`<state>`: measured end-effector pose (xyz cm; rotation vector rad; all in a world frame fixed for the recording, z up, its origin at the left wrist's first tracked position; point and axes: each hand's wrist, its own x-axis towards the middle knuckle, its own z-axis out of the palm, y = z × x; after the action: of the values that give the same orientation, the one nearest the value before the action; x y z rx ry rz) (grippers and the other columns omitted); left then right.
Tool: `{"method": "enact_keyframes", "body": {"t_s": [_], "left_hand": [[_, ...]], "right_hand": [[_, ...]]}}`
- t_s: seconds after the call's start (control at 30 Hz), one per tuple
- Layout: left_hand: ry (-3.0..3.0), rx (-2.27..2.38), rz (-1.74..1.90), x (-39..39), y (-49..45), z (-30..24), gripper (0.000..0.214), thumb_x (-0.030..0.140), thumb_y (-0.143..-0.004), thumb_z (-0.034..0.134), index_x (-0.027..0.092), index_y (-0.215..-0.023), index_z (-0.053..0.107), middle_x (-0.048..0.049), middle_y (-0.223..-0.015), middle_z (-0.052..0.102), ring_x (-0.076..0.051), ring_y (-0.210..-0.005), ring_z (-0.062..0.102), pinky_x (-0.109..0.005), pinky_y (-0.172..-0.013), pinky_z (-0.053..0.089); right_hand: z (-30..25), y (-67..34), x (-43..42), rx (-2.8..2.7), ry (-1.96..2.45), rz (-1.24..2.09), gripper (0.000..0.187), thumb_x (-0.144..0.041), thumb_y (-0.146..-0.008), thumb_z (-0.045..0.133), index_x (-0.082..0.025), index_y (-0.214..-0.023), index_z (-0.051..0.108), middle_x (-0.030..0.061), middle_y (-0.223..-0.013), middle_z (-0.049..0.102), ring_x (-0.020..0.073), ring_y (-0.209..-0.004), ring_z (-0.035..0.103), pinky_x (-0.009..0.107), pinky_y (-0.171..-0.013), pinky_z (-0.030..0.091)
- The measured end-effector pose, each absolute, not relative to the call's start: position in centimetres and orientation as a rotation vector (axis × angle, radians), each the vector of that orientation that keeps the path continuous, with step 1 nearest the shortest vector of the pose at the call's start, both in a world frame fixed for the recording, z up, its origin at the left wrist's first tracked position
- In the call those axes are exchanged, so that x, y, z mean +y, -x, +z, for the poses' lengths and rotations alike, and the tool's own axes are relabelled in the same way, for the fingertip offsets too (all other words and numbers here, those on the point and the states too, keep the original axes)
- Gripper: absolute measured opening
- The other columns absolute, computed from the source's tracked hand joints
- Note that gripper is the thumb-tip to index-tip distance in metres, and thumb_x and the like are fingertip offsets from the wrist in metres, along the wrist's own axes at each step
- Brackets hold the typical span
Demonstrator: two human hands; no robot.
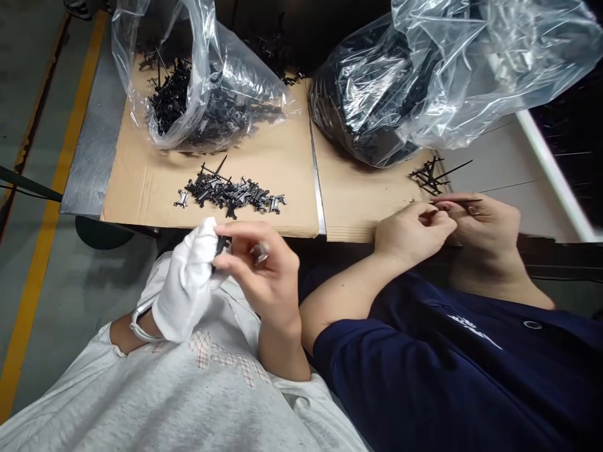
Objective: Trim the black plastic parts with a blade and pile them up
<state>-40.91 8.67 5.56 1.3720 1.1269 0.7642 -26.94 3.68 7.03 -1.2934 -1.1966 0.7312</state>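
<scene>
My left hand (186, 282) wears a white glove and pinches a small black plastic part (220, 246) close to my chest. My bare right hand (264, 270) grips the same part from the other side, with a small metal piece (260, 253) between its fingers. A loose pile of black plastic parts (230, 191) lies on the cardboard sheet (146, 182) just beyond my hands.
A clear bag of black parts (202, 94) stands at the back left, a larger bag (377, 94) at the back right. A co-worker in a dark blue shirt sits at my right, their hands (447, 229) on a thin black part, a small pile (431, 176) nearby.
</scene>
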Motion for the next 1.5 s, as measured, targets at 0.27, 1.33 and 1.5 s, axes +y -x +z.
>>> {"method": "enact_keyframes", "body": {"t_s": [0.27,1.33,1.5], "left_hand": [[-1.427,0.899,0.601,10.6,39.6,6.9,0.044,0.051,-0.091,0.063,0.021,-0.065,0.044,0.0025,-0.054,0.038,-0.01,-0.052,0.043,-0.024,-0.061,0.049],[-2.511,1.556,0.033,31.8,33.8,7.2,0.044,0.044,-0.098,0.057,0.009,-0.118,0.075,-0.0172,-0.116,0.071,-0.037,-0.114,0.064,-0.048,-0.103,0.049],[-2.389,1.424,0.571,32.0,35.9,6.3,0.03,0.034,-0.1,0.061,0.015,-0.12,0.073,-0.0087,-0.119,0.069,-0.027,-0.113,0.06,-0.039,-0.104,0.046]], "right_hand": [[6.2,25.7,5.3,-1.105,1.218,0.791,0.032,-0.054,-0.091,0.075,-0.023,-0.085,0.075,-0.0014,-0.068,0.059,0.0139,-0.063,0.053,0.029,-0.059,0.044],[2.0,21.5,9.1,-1.075,1.947,0.499,0.018,-0.035,-0.093,0.062,-0.019,-0.088,0.07,0.0059,-0.083,0.071,0.0196,-0.073,0.061,0.034,-0.079,0.049],[2.2,21.5,8.7,-1.07,1.849,0.508,0.023,-0.039,-0.094,0.058,-0.019,-0.086,0.068,0.0067,-0.084,0.071,0.0192,-0.074,0.061,0.032,-0.075,0.05]]}}
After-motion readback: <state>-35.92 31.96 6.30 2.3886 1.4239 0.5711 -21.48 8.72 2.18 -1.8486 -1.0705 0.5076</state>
